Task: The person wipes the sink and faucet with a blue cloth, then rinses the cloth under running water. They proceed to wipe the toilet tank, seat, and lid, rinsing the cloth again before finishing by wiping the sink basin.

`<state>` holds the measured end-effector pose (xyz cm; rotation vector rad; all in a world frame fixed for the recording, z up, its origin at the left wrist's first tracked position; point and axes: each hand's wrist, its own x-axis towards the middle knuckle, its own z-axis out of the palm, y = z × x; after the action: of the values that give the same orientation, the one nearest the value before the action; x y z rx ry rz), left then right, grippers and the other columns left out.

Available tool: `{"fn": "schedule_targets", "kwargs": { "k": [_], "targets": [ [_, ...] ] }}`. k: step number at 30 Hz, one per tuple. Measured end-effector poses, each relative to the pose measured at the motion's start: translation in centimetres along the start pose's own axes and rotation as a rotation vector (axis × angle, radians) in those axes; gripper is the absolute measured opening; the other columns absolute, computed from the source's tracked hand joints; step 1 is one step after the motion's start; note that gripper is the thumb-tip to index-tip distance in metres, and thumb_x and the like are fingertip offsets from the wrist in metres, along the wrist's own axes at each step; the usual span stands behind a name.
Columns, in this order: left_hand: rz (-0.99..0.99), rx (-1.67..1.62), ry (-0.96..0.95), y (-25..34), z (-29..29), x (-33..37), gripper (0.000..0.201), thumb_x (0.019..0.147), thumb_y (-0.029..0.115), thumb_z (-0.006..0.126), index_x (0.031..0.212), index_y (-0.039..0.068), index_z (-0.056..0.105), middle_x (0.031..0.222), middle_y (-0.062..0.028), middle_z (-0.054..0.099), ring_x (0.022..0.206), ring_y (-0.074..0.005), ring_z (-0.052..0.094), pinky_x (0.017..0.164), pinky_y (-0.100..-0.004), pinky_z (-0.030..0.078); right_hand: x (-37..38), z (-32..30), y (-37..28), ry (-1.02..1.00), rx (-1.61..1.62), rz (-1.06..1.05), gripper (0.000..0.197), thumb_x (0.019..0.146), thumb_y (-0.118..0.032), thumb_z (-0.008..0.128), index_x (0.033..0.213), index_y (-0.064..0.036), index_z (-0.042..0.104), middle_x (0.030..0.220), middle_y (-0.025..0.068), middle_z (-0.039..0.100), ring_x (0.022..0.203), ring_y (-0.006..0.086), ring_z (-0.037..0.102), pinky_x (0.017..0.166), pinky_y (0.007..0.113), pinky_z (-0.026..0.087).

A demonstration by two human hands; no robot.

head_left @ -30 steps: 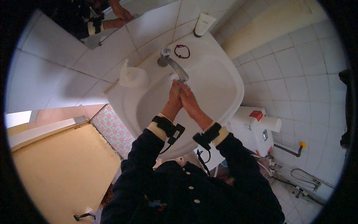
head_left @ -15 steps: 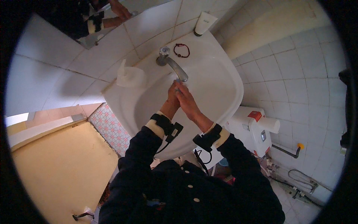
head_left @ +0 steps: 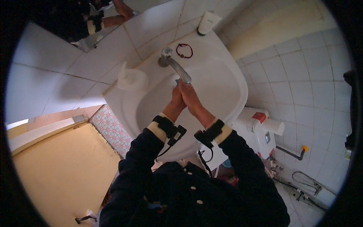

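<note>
My left hand (head_left: 176, 101) and my right hand (head_left: 190, 97) are pressed together just below the spout of the metal faucet (head_left: 177, 68), over the white sink basin (head_left: 219, 98). The right hand lies across the left, and both sets of fingers look closed. A small bluish bit (head_left: 177, 81) shows at the fingertips beside the spout, too small to name. What lies between the palms is hidden. Black straps with small devices and cables sit on both wrists over cream cuffs.
On the sink's rim are a dark red bracelet (head_left: 184, 50), a white tube (head_left: 208, 23) standing on its dark cap, and a whitish pump bottle (head_left: 131, 78). A mirror (head_left: 124, 11) hangs at upper left. A white appliance (head_left: 257, 125) is at right, a yellowish door (head_left: 64, 166) at left.
My right hand has slid slightly over the left, its fingers now near the spout. The bluish bit shows more clearly, left of the spout. The forearms have barely moved.
</note>
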<state>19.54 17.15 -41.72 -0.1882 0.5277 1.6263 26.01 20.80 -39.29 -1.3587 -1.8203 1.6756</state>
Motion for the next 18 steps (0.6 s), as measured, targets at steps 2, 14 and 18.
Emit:
{"fn": "schedule_targets", "kwargs": {
  "k": [2,14,18],
  "targets": [
    [0.033,0.071,-0.047,-1.2,0.7,0.1,0.024,0.088,0.027,0.047,0.102,0.008,0.05,0.09,-0.0048,0.056,0.083,-0.0171,0.054,0.072,-0.0313,0.045,2.1,-0.4,0.1,0.049,0.103,0.104,0.04,0.09,-0.025,0.042,0.12,0.0,0.048,0.11,0.0104,0.052,0.095,0.0176,0.051,0.086,0.028,0.041],
    [0.038,0.039,0.106,-0.4,1.5,0.2,0.022,0.091,0.031,0.043,0.098,0.011,0.048,0.089,-0.0019,0.053,0.078,-0.0148,0.051,0.066,-0.0297,0.044,1.6,-0.7,-1.2,0.07,0.068,-0.015,0.038,0.09,-0.03,0.045,0.113,-0.0001,0.048,0.107,0.0088,0.051,0.098,0.0155,0.045,0.082,0.028,0.039],
    [0.0,0.047,0.247,-0.5,1.3,0.4,0.018,0.09,0.024,0.047,0.098,0.009,0.049,0.09,-0.0038,0.055,0.081,-0.0169,0.053,0.07,-0.032,0.046,3.5,-1.7,-1.1,0.095,0.207,-0.039,0.035,0.09,-0.028,0.047,0.113,-0.0013,0.047,0.106,0.0067,0.051,0.099,0.014,0.045,0.083,0.028,0.039]
  ]
}}
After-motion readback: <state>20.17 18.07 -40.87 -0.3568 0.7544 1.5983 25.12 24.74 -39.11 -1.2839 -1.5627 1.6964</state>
